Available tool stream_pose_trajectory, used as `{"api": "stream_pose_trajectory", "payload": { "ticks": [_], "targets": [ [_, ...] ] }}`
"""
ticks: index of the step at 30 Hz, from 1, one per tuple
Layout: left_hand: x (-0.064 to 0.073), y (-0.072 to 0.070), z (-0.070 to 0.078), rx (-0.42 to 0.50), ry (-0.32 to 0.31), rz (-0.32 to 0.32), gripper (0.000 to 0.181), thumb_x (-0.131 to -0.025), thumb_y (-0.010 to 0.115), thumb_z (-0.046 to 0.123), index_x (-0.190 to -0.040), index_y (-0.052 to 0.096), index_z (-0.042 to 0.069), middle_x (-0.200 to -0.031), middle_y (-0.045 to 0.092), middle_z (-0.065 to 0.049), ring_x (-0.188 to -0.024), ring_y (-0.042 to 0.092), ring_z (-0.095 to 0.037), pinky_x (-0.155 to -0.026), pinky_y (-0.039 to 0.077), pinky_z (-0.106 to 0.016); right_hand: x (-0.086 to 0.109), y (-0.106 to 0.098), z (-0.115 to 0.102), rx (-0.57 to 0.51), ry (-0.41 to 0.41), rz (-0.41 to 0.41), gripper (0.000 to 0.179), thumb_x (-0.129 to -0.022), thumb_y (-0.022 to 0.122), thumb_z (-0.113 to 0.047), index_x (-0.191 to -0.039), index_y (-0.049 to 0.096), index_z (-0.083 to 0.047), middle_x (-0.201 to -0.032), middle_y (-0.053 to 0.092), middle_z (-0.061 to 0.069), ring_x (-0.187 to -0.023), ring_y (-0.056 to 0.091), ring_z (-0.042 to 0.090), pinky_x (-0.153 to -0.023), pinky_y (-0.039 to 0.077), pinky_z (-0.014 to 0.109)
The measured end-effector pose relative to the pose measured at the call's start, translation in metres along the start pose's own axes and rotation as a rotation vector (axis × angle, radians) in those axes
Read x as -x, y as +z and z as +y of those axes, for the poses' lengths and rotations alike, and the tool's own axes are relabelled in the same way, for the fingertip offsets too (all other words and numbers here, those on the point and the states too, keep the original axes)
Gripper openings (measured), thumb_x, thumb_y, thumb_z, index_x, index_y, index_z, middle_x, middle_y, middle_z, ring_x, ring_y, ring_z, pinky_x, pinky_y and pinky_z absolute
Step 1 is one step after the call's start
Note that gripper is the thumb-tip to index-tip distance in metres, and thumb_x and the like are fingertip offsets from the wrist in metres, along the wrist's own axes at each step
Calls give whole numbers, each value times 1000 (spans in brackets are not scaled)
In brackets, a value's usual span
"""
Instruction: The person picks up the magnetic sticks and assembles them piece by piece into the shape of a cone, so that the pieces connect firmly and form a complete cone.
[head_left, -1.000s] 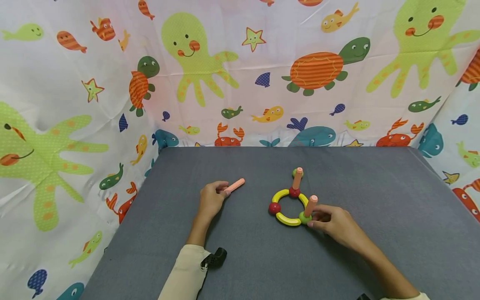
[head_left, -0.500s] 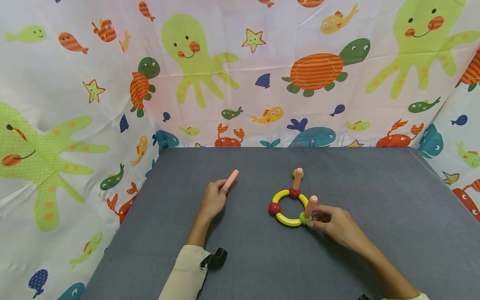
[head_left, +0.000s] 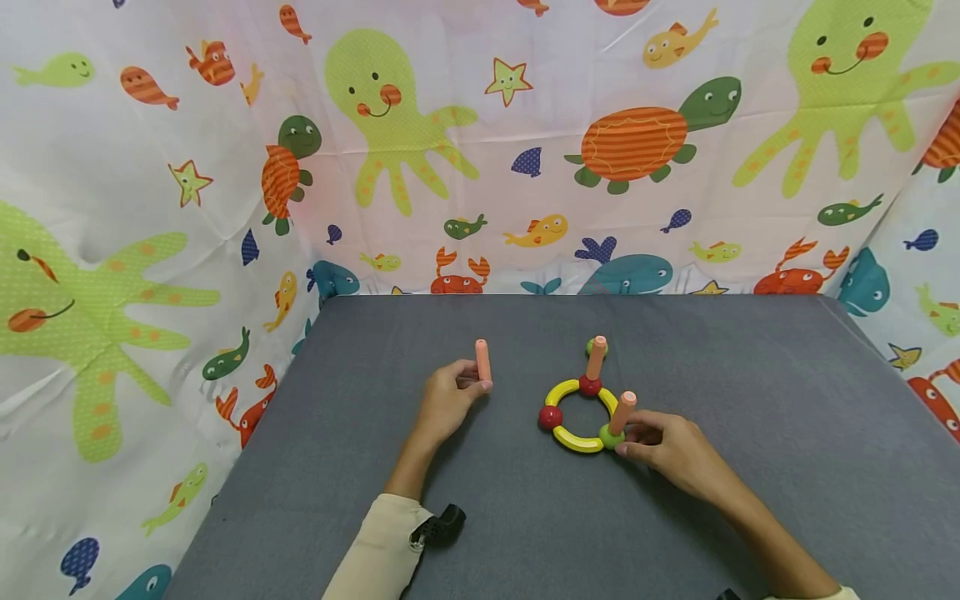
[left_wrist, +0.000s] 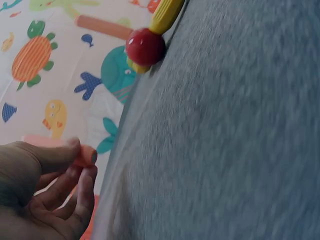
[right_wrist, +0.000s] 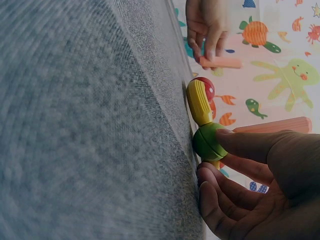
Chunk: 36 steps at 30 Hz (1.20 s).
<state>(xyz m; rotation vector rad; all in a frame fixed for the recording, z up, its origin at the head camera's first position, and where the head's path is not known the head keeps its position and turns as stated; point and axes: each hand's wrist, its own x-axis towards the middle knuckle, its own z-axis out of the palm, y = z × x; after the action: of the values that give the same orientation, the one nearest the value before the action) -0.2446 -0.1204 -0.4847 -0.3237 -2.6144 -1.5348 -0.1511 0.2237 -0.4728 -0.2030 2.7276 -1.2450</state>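
In the head view, my left hand pinches a salmon-coloured peg near its lower end, holding it nearly upright above the grey table. To its right lies a ring of yellow curved pieces joined by balls. My right hand grips the green ball at the ring's near right corner, thumb on one side and fingers on the other. A second salmon peg stands up from that ball. Another peg rises from the red ball at the back. A red ball forms the left corner.
A separate-looking green ball sits behind the far peg, which partly hides it. The grey table meets a sea-animal printed cloth at its back and left. Black wrist straps sit at the sleeves.
My left hand has shifted a little to the right, and its peg has turned from slanting sideways to nearly upright. My right hand and the ring have stayed in place.
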Motion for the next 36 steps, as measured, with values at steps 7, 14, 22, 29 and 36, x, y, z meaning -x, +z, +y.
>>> {"api": "stream_pose_trajectory", "payload": {
  "ticks": [7,14,22,29,36],
  "targets": [
    [6,13,20,-16,75,-76,22,-92,85,17,-113,78,11,-104,79,-2,-91,72,-14,-85,59,-32,-1,1,-1,-5,-9,0,29,-92,84,-25,-118,78,-13,-98,75,0,-91,70,15,-70,56,26],
    [13,31,39,3,144,-176,29,-93,84,19,-120,78,12,-107,80,1,-94,74,-9,-85,59,-27,-2,0,-1,-6,-16,-9,31,-93,84,-24,-120,77,-12,-100,76,0,-92,69,16,-69,55,26],
    [18,50,49,10,165,-223,32,-92,85,19,-122,79,11,-108,80,0,-92,72,-6,-85,58,-24,-2,-1,0,3,-13,-5,30,-92,84,-24,-119,78,-12,-99,75,0,-90,68,16,-69,55,26],
    [20,56,50,24,152,-227,28,-93,83,17,-121,79,13,-108,80,2,-89,70,-6,-83,58,-24,-3,-2,0,-6,-33,-9,29,-92,84,-21,-118,77,-12,-97,74,0,-88,68,16,-67,54,26],
    [22,58,51,24,145,-227,28,-94,83,20,-122,79,13,-109,79,3,-91,71,-6,-85,58,-25,-2,-8,2,-15,-61,-8,27,-91,77,-3,-118,75,-5,-98,74,2,-86,68,14,-67,54,25]
  ]
}}
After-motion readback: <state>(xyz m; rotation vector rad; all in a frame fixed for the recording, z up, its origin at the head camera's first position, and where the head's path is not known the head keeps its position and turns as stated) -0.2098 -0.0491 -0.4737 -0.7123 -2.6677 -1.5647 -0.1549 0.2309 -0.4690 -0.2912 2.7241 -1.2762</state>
